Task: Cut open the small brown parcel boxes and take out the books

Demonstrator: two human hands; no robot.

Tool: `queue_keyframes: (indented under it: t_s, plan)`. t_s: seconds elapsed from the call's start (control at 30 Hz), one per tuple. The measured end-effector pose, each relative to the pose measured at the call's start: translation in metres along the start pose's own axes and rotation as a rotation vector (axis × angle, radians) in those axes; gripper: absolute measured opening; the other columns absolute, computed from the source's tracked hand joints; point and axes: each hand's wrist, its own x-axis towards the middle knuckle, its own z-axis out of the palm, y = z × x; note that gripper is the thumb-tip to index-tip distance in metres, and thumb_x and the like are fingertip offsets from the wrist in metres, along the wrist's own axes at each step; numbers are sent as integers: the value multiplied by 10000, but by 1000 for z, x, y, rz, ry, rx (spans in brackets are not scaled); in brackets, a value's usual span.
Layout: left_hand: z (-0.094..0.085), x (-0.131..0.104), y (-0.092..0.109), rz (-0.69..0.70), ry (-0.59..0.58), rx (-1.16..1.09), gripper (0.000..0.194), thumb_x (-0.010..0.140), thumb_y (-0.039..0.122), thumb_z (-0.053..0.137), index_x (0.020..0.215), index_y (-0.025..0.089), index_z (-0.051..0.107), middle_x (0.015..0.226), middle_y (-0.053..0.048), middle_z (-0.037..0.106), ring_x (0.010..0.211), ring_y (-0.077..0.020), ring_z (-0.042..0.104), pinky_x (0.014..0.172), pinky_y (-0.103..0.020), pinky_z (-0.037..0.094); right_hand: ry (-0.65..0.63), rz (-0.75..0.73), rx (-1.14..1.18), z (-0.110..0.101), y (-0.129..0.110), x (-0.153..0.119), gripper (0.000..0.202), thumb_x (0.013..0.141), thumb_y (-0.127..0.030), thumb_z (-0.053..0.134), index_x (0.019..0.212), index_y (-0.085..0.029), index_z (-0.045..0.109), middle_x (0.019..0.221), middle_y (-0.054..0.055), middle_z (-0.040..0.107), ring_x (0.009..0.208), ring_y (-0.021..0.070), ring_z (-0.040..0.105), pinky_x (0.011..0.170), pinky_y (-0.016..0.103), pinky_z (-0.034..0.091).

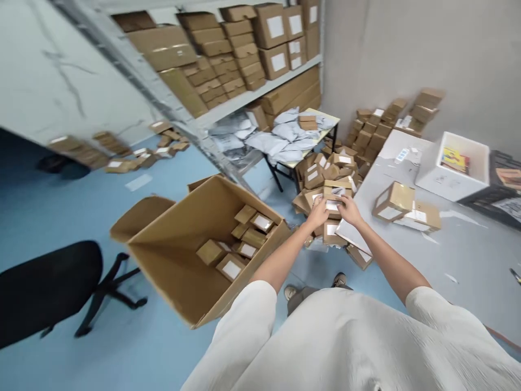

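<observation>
Both my hands are out in front of me, over a heap of small cardboard boxes (pixel 315 176). My left hand (pixel 318 213) grips the left side of a small brown cardboard box (pixel 334 198) with a white label. On its right side, my right hand (pixel 349 210) has its fingers closed on the same box. A greyish-white patch shows on the upper part of this box; I cannot make out what it is. To the left stands a large open carton (pixel 175 260), with several small labelled boxes (pixel 248 250) lying inside it.
At right, a grey table (pixel 407 260) bears two taped boxes (pixel 394 201) and a white foam box (pixel 451 182). Shelving (pixel 260 89) with stacked boxes rises behind. Grey mailing bags (pixel 280 136) cover a small table. A black chair (pixel 52 288) stands at left; more boxes (pixel 138 157) lie on the floor.
</observation>
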Motion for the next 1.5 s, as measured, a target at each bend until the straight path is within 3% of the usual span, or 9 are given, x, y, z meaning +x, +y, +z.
queue_keyframes:
  t_s: [0.2, 0.33, 0.47, 0.6, 0.8, 1.03, 1.27, 1.5]
  plan:
    - [-124, -80, -83, -151, 186, 39, 628, 869, 80, 655, 1488, 188, 635, 1636, -168, 459, 1575, -320, 478, 1353, -499, 383, -202, -135, 36, 126, -98, 16, 397, 912, -270, 604, 1259, -217, 788, 1454, 151, 666, 1433, 319, 593, 1275, 531, 433]
    - [-191, -139, -132, -238, 284, 64, 627, 872, 82, 641, 1489, 192, 633, 1619, -161, 477, 1585, -308, 468, 1366, -492, 359, -303, -216, 75, 203, -147, 13, 394, 930, -277, 611, 1279, -215, 784, 1477, 151, 658, 1441, 300, 598, 1295, 518, 421]
    - [-235, -195, -170, -377, 356, 44, 623, 867, 83, 628, 1481, 184, 636, 1622, -166, 474, 1573, -305, 484, 1363, -478, 361, -434, -270, 88, 268, -181, 7, 380, 926, -268, 624, 1261, -223, 796, 1440, 146, 682, 1442, 304, 603, 1299, 526, 427]
    - [-258, -241, -200, -473, 431, 8, 610, 868, 91, 616, 1472, 176, 643, 1613, -170, 488, 1569, -304, 488, 1363, -466, 353, -561, -323, 78, 320, -201, 7, 377, 922, -234, 627, 1255, -215, 803, 1434, 151, 688, 1436, 300, 611, 1293, 504, 439]
    - [-273, -277, -241, -683, 523, -55, 600, 853, 112, 641, 1447, 199, 672, 1612, -155, 498, 1547, -318, 518, 1352, -471, 378, -714, -313, 49, 383, -211, 21, 393, 910, -214, 632, 1264, -203, 803, 1413, 152, 703, 1404, 295, 641, 1270, 479, 468]
    - [-268, -268, -289, -842, 583, -129, 586, 887, 141, 629, 1468, 213, 660, 1596, -148, 524, 1491, -308, 573, 1337, -472, 407, -885, -153, -150, 454, -197, 60, 434, 866, -217, 663, 1280, -182, 788, 1387, 149, 740, 1349, 295, 693, 1237, 443, 491]
    - [-225, -237, -350, -911, 565, -218, 569, 890, 86, 592, 1445, 182, 667, 1534, -157, 589, 1507, -300, 558, 1342, -480, 400, -948, 38, -404, 522, -139, 80, 505, 805, -241, 715, 1300, -144, 750, 1421, 200, 721, 1317, 332, 714, 1154, 449, 546]
    - [-165, -212, -439, -900, 487, -298, 599, 876, 55, 582, 1452, 181, 689, 1484, -156, 641, 1483, -311, 582, 1353, -485, 384, -879, 176, -494, 593, -51, 84, 642, 786, -297, 766, 1394, -124, 656, 1433, 250, 673, 1353, 404, 647, 1170, 586, 508]
